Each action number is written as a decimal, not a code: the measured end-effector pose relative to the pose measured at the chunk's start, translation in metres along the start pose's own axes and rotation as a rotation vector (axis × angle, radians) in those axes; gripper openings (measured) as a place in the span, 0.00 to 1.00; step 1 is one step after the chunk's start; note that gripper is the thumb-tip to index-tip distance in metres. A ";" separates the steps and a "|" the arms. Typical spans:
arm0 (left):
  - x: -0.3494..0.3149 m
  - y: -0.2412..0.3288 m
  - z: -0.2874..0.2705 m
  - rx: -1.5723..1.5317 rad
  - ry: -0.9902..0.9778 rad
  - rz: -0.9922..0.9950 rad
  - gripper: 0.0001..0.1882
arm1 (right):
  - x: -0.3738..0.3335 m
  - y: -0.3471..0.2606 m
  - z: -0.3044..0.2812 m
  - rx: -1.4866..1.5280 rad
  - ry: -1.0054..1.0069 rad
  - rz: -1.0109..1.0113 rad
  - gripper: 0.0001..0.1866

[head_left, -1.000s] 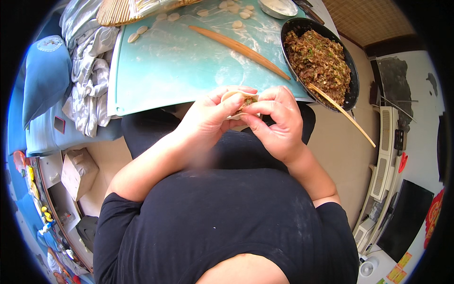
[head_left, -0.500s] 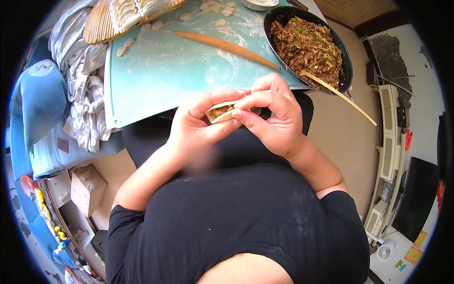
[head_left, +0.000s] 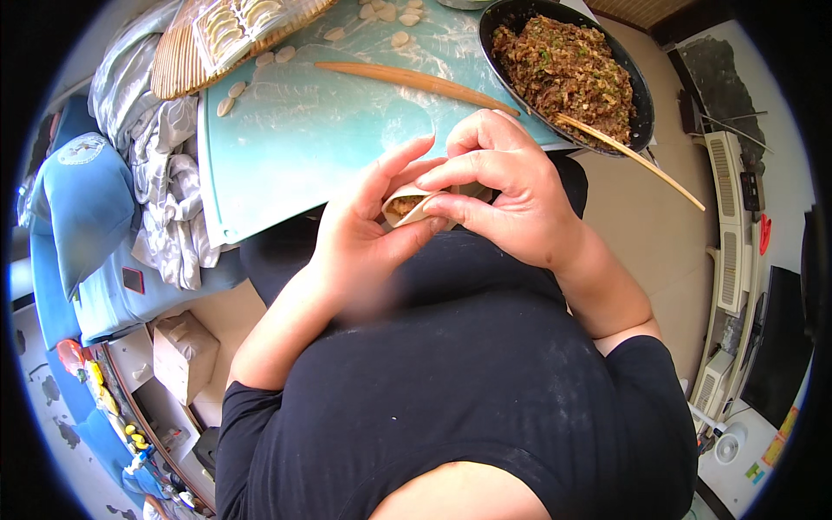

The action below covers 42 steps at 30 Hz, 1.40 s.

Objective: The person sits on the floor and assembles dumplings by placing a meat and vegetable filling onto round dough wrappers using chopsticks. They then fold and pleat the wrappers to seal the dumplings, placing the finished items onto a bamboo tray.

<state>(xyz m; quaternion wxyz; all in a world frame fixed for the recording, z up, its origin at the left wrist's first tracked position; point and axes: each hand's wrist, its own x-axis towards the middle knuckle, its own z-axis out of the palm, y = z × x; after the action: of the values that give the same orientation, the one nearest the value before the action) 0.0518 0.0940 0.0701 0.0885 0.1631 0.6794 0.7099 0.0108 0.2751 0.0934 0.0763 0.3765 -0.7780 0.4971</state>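
Note:
Between my two hands is a dumpling [head_left: 406, 212], a pale dough wrapper folded around brown filling. Its left end gapes and shows the filling; its right part is pinched together. My left hand [head_left: 368, 212] cradles it, thumb along the near edge and fingers behind. My right hand [head_left: 507, 191] pinches the wrapper's edges between thumb and index finger. Both hands are above my lap, just off the near edge of the floured turquoise mat [head_left: 286, 143]. Beyond them a wooden rolling pin [head_left: 416, 80] with tapered ends lies across the mat.
A black pan [head_left: 646, 104] heaped with minced filling [head_left: 563, 74] stands at the far right, chopsticks [head_left: 637, 160] jutting over its near rim. Small dough pieces [head_left: 334, 35] dot the mat. At the far left, a woven tray [head_left: 173, 61] bears a plastic box [head_left: 227, 35] of shaped dumplings.
My right fingers have closed more of the wrapper, and the opening is smaller. My left index finger has lifted away from the dough. The whole view has shifted slightly.

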 end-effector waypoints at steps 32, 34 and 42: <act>-0.001 -0.008 -0.006 -0.158 0.162 -0.105 0.21 | 0.001 0.012 0.016 -0.455 0.167 -0.378 0.08; -0.001 -0.007 -0.006 -0.316 0.198 -0.129 0.23 | 0.001 0.009 0.010 -0.363 0.243 -0.317 0.08; -0.001 -0.006 -0.011 -0.465 0.195 -0.123 0.25 | 0.001 0.003 0.012 -0.232 0.223 -0.215 0.08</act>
<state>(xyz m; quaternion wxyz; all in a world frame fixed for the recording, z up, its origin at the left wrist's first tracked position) 0.0478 0.0834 0.0640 0.1006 0.0275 0.5119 0.8527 0.0110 0.2657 0.0856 0.2577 0.3886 -0.7721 0.4318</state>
